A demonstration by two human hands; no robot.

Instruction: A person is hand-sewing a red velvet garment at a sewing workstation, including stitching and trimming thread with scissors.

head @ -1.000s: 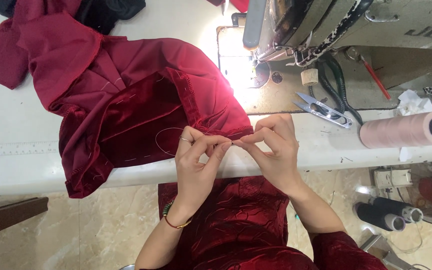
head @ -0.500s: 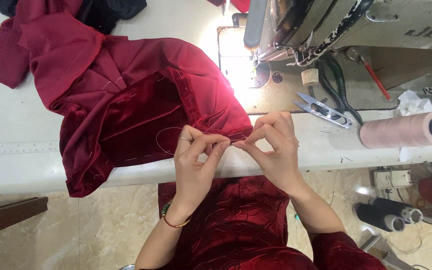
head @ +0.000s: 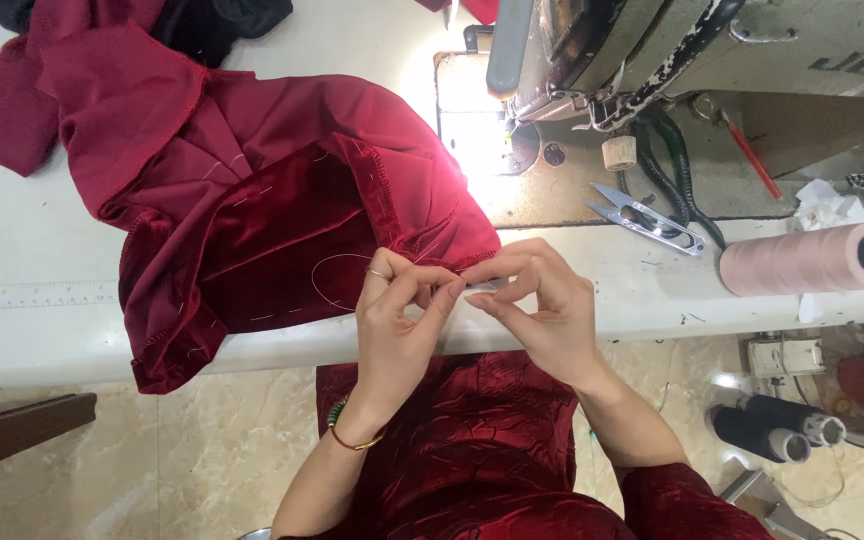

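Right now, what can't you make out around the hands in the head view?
- What the left hand and right hand pinch: too small, covered by fingertips.
- Needle area of the sewing machine: washed out by lamp glare, top cut off by the frame edge.
- Dark red garment: folds hide its underside.

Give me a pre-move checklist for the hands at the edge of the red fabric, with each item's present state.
1. Left hand on the work: ok, its fingertips pinch at the corner of the dark red fabric.
2. Right hand meets it: ok, fingertips touch the left hand's at the table's front edge.
3. Thread in hand: ok, a thin thread loop lies on the fabric beside the left hand.
4. Needle held: cannot tell, too small to see.
5. Thread snips within reach: ok, lying free on the table, right of the hands.
6. Pink thread cone out of the way: ok, lying on its side far right.
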